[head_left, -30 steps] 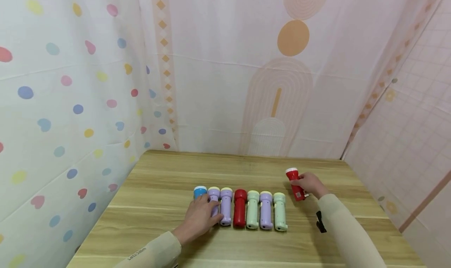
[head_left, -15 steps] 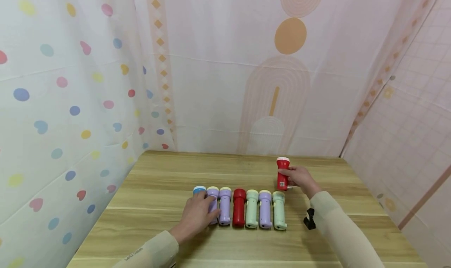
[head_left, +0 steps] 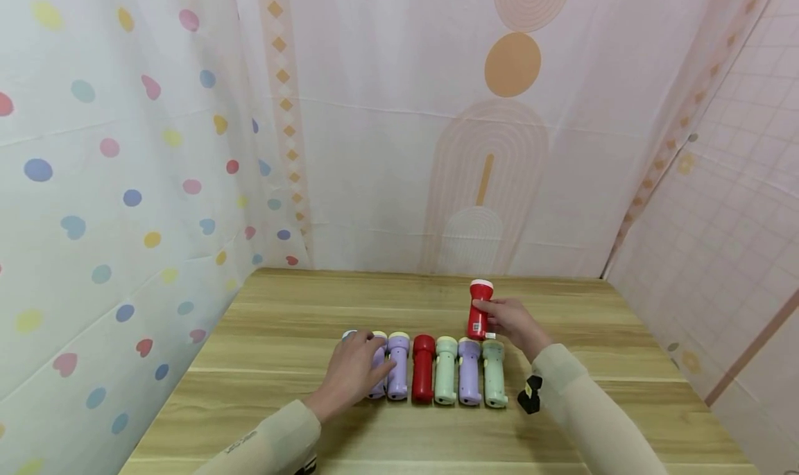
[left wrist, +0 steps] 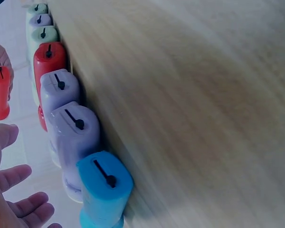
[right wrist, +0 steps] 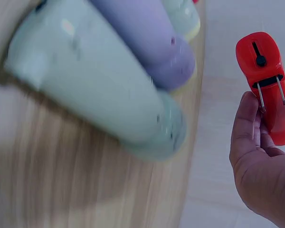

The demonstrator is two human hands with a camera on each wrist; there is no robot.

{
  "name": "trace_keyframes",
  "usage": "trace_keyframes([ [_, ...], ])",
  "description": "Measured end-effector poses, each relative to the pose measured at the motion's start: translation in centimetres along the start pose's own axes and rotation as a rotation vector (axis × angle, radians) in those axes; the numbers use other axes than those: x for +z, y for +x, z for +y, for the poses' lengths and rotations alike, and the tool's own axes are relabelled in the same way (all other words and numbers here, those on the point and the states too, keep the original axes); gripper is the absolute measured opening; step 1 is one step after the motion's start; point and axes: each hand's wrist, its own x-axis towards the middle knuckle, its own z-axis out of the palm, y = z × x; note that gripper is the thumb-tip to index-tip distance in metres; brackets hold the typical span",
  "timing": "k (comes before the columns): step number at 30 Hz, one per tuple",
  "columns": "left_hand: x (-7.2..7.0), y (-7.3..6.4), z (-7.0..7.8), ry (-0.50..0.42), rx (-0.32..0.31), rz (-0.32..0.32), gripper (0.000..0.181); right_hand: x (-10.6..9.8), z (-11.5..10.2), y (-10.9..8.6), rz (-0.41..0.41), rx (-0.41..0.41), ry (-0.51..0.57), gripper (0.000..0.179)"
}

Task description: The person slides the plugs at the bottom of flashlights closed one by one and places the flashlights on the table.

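My right hand (head_left: 514,322) holds a red flashlight (head_left: 480,292) with a white rim above the table, behind the right part of a row of flashlights. Two metal prongs stand out from its plug (right wrist: 267,81) in the right wrist view. My left hand (head_left: 351,371) hovers over the row's left end, fingers spread in the left wrist view. Beneath or beside it are a blue flashlight (left wrist: 104,178), mostly hidden in the head view, and two purple ones, the outer (left wrist: 76,128) partly covered. A red flashlight (head_left: 423,371) lies mid-row.
Right of the row's red flashlight lie a green flashlight (head_left: 446,371), a purple one (head_left: 469,371) and another green one (head_left: 495,374), all side by side. The wooden table (head_left: 281,301) meets a patterned curtain (head_left: 374,184) at its back edge.
My right hand has carried the red flashlight leftward and a little back, and it has gone from tilted to nearly straight in line with the row. My left hand has barely shifted.
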Motion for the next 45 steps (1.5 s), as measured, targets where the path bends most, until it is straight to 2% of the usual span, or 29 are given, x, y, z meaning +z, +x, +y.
trace_keyframes([
  [5,-0.1,0.6,0.2,-0.028,0.001,-0.015,0.037,1.5,0.3,-0.2,-0.023,0.009,0.03,0.048],
  [12,-0.3,1.3,1.0,-0.074,-0.042,-0.075,0.04,3.3,0.1,-0.6,-0.048,0.024,0.059,0.046],
  [18,-0.6,1.6,1.6,-0.121,-0.04,-0.099,0.042,4.5,0.1,-0.8,-0.062,0.043,0.063,0.047],
  [27,-0.6,2.2,2.4,-0.129,0.024,-0.082,0.043,6.0,0.4,-0.8,-0.084,0.033,0.079,0.039],
  [35,-0.4,2.7,3.3,-0.133,0.059,-0.127,0.048,7.1,0.3,-1.1,-0.121,0.035,0.097,0.04],
  [45,-0.1,2.9,4.0,-0.093,0.128,-0.107,0.049,8.2,-0.1,-1.5,-0.166,0.006,0.09,0.039],
])
